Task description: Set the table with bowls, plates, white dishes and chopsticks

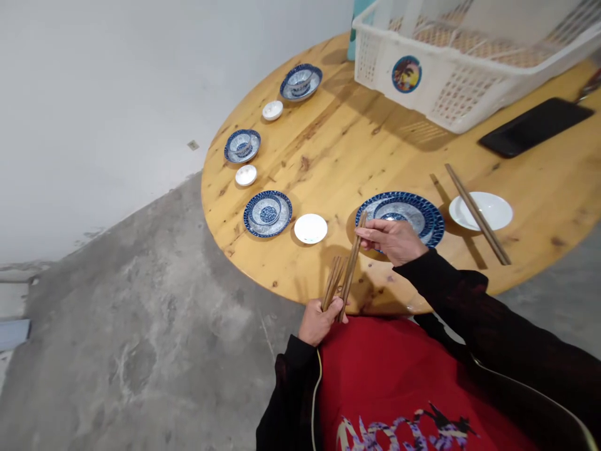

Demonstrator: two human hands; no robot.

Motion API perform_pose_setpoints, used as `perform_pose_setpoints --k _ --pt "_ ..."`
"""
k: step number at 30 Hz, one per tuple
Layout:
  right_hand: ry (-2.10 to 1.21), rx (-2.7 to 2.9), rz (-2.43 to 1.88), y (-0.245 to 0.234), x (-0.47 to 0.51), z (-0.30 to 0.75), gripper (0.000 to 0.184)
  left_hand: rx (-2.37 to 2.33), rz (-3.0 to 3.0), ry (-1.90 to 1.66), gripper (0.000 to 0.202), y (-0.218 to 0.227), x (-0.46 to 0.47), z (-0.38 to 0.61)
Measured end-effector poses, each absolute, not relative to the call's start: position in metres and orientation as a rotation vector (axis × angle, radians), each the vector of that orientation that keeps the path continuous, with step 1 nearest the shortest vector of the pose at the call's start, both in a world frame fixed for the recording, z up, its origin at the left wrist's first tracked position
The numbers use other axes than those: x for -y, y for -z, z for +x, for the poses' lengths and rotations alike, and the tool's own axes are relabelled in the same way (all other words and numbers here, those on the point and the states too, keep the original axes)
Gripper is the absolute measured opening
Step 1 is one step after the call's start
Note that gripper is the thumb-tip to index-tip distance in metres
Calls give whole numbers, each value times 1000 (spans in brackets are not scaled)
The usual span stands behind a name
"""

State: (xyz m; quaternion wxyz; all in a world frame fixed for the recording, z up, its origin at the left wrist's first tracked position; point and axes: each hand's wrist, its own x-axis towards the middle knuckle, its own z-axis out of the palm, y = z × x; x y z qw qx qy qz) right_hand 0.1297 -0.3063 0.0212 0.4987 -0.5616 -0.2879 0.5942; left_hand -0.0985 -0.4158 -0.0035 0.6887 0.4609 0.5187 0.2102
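Low at the table's front edge, my left hand (321,321) is closed around a bundle of brown chopsticks (332,282). My right hand (393,240) pinches the upper end of a pair of chopsticks (354,260), whose lower end reaches down to my left hand. Beneath the right hand lies a blue-patterned plate (434,219) with a bowl (406,213) on it, partly hidden by the hand. To its right, another pair of chopsticks (476,213) rests across a small white dish (498,212).
Left along the round wooden table (319,163) stand several blue-patterned plates (248,227) with bowls, and white dishes (310,228) between them. A white plastic basket (422,78) occupies the back right. Before it lies a black phone (535,127). A wall (117,94) rises behind.
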Motion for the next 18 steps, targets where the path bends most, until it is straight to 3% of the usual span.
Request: perform_pose_setpoints --k 5,18 --pt "-1469 716 -1338 -20 302 127 58 -1156 1028 -507 65 7 418 -101" --pt "-1465 604 -1418 15 293 113 28 -1253 950 -621 64 16 433 -123"
